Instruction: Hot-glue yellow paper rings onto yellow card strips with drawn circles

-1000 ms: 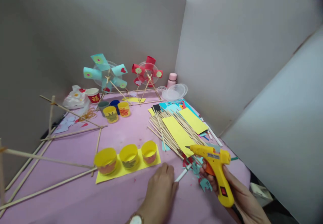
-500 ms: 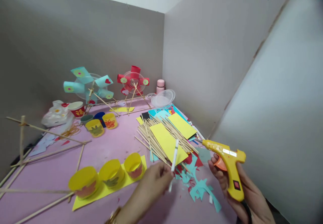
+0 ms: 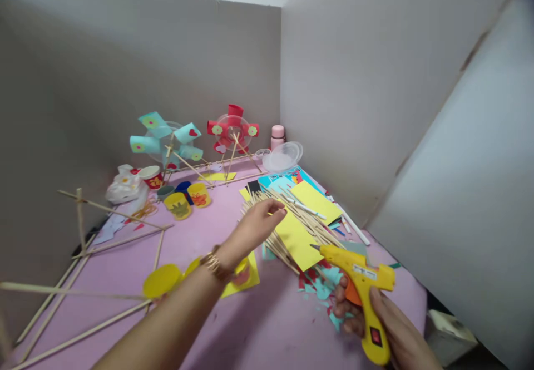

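A pink table (image 3: pixel 187 236) is boxed in by grey partition walls. The left hand (image 3: pixel 258 221) reaches over the far end of a pile of thin wooden sticks (image 3: pixel 314 224). Its fingers are loosely bent and appear empty. Whether the fingertips touch the sticks cannot be told. The right hand (image 3: pixel 394 331), at near right, is clenched round the handle of a yellow glue gun (image 3: pixel 359 270), with the nozzle pointing left toward the pile.

The gun looks light and rigid. The handle is the safe hold, since the tip is likely hot. The sticks look light and stiff, easy to snap and prone to roll, and are best pinched mid-length.

A white glue stick (image 3: pixel 306 209) lies on the pile, and yellow paper (image 3: pixel 298 239) lies among the sticks. Yellow cups (image 3: pixel 162 281) sit near left. A teal paper wheel (image 3: pixel 167 136) and a red wheel (image 3: pixel 232 127) stand at the far edge.
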A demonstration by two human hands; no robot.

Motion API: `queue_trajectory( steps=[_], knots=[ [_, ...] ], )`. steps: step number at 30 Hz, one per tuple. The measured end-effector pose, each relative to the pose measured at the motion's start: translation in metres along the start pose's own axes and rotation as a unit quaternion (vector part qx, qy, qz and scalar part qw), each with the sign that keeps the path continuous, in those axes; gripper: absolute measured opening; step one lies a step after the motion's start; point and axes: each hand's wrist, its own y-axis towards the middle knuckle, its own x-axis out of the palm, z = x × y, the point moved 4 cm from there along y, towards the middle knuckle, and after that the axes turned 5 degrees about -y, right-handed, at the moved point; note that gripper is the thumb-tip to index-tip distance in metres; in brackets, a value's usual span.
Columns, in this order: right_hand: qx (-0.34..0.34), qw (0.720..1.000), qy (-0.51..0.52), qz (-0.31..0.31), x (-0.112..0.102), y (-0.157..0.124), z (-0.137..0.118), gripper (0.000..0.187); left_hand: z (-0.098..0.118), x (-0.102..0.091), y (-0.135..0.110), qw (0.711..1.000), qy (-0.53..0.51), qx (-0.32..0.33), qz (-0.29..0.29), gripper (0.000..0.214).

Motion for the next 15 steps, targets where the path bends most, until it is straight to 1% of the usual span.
queue_trajectory(
  steps=[2,3,4,5,7,9,12,15],
  knots=[
    [0.013,0.996,-0.081,-0.045,0.014,0.002,0.01,0.039,-0.006,-0.029,-0.031,0.995,0.095,0.012,0.004,0.021],
    [0.027,0.989,-0.131,-0.071,0.021,0.003,0.015,0.04,-0.01,-0.039,-0.046,0.99,0.138,0.012,0.003,0.02],
    [0.038,0.977,-0.185,-0.098,0.028,0.003,0.02,0.041,-0.014,-0.046,-0.059,0.984,0.176,0.01,0.009,0.02],
    [0.044,0.962,-0.24,-0.121,0.034,0.003,0.023,0.042,-0.02,-0.049,-0.071,0.978,0.208,0.011,0.007,0.02],
    [0.044,0.927,-0.34,-0.154,0.047,0.002,0.027,0.044,-0.03,-0.046,-0.086,0.967,0.256,0.02,-0.002,0.02],
    [0.034,0.901,-0.403,-0.159,0.056,0.0,0.027,0.044,-0.039,-0.037,-0.093,0.956,0.29,0.034,-0.011,0.018],
    [0.026,0.885,-0.443,-0.143,0.065,-0.003,0.027,0.042,-0.047,-0.028,-0.092,0.943,0.329,0.044,-0.016,0.014],
    [0.031,0.877,-0.461,-0.134,0.067,-0.004,0.031,0.041,-0.05,-0.027,-0.089,0.931,0.362,0.039,-0.017,0.017]
  ],
)
